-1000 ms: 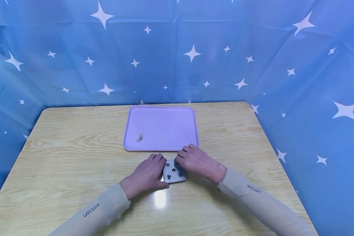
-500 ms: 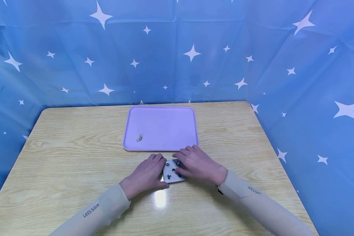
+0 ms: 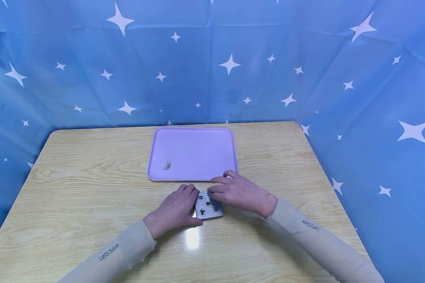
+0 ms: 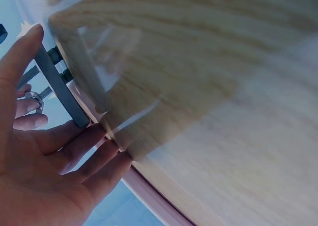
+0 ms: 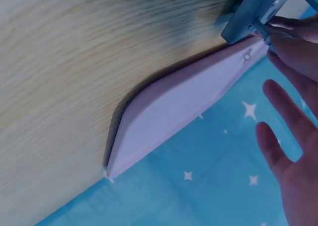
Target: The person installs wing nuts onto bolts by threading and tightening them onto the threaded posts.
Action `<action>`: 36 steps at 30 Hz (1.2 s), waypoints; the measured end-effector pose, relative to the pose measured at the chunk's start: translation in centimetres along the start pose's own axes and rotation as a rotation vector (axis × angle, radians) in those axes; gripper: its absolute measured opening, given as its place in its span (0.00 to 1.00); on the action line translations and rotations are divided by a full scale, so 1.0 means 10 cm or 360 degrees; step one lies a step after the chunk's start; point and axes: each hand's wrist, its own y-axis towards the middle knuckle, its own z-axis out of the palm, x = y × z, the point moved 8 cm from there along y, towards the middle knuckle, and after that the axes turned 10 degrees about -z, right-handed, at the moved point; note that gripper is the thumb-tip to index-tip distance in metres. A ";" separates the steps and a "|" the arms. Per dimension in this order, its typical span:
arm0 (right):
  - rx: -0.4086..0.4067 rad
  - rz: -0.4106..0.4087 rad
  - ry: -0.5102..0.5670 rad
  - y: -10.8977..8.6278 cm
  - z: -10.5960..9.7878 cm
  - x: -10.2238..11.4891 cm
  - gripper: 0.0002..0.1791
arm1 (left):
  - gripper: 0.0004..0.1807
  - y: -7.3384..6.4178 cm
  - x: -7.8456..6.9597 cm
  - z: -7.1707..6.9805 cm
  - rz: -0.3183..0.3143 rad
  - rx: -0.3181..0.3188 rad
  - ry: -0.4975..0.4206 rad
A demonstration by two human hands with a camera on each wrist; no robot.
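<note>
A square metal plate (image 3: 208,212) with several holes lies on the table in the head view. My left hand (image 3: 177,208) grips its left side, thumb at the near edge and fingers at the far corner. From the plate's near left corner a bolt (image 3: 203,211) stands up. At the far right corner my right hand (image 3: 239,192) pinches a wing nut (image 4: 36,102) on another upright bolt (image 4: 46,92), seen in the left wrist view; the head view hides this nut behind the fingers. The other fingers (image 5: 271,146) of my right hand are spread in the right wrist view.
Beyond the plate lies a shallow purple tray (image 3: 194,177) with another small wing nut (image 3: 167,165) in its near left part. Dark feet (image 4: 54,55) show under the plate. A blue star-patterned cloth (image 3: 184,78) hangs behind the wooden table (image 3: 92,177).
My right hand's fingers have shifted and turned at the far right corner, from spread apart half a second ago to closer together, while its wrist moved slightly right. The left hand stays still.
</note>
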 end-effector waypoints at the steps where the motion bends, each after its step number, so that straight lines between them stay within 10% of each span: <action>1: -0.0008 0.0007 -0.0003 0.01 0.00 0.00 0.21 | 0.43 0.00 0.00 0.00 0.0000 0.0000 0.0000; 15: -0.0226 0.0331 0.0219 0.09 0.06 -0.06 0.02 | 0.42 0.01 0.00 -0.01 -0.0004 0.0001 -0.0007; 25: -0.0204 0.0622 0.0424 0.02 0.07 -0.12 0.14 | 0.43 0.01 0.00 0.00 0.0002 0.0003 -0.0001; 36: 0.0088 0.0114 0.0116 -0.04 0.09 -0.01 0.23 | 0.42 0.01 0.00 0.00 0.0009 -0.0006 0.0016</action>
